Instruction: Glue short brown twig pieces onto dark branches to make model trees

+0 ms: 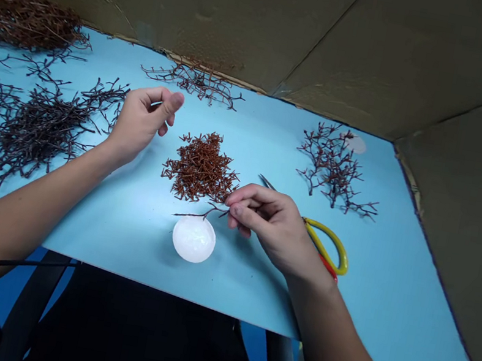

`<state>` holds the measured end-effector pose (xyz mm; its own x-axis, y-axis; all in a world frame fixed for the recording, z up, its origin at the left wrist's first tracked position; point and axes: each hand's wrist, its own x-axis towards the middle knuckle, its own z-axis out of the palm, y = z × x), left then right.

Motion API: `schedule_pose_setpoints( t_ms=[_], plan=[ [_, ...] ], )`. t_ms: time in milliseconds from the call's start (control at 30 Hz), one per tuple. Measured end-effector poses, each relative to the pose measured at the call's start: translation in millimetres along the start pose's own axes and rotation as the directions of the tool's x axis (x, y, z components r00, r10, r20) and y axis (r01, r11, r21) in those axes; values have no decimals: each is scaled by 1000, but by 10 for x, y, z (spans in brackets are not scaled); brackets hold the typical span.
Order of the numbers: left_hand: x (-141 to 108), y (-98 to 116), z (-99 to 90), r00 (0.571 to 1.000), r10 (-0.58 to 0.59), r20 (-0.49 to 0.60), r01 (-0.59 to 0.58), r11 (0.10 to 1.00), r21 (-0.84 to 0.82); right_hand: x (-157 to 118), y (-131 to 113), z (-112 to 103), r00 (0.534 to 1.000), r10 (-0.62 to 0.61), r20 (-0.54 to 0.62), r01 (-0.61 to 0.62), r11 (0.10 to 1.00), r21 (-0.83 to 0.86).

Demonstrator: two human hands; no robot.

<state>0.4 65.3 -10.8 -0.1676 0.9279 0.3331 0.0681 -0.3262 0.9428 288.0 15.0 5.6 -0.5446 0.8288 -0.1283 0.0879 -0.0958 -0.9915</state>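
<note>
My right hand (264, 219) pinches a thin dark branched twig (205, 213) between thumb and fingers. The twig points left, over the far rim of a small white bowl (190, 257) with something glossy inside. My left hand (149, 118) is raised above the table with thumb and fingers pressed together; anything between them is too small to make out. In the middle lies a heap of short reddish-brown forked pieces (202, 167), just beyond the bowl. Under and beside my right hand are scissors (340, 251) with yellow and red handles, partly hidden by the hand.
Dark branched twigs (38, 129) are piled on the left, with a reddish-brown heap (29, 19) behind them. More twigs lie at the back (199, 83). A dark branched cluster (334, 166) sits on the right beside a white disc (356, 143). Brown cardboard walls (233, 11) border the blue table (389, 294).
</note>
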Motion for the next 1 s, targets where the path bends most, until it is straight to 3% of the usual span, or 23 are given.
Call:
schedule_pose_setpoints(
  t_ms=[200, 400, 900, 1000],
  plan=[
    [0, 6, 19, 998, -56, -39, 54, 997, -52, -6, 37, -32, 999, 5, -43, 0, 995, 104],
    [-10, 32, 3, 992, -122, 39, 128, 970, -206, -10, 30, -49, 999, 22, -38, -17, 989, 149],
    [-30, 28, 9, 981, 171, 92, -181, 976, 122, -21, -33, -37, 999, 46, -28, -38, 971, 238],
    [-30, 2, -5, 979, 169, 110, -181, 978, 107, -26, -36, -38, 999, 41, -33, -31, 968, 248]
  ],
)
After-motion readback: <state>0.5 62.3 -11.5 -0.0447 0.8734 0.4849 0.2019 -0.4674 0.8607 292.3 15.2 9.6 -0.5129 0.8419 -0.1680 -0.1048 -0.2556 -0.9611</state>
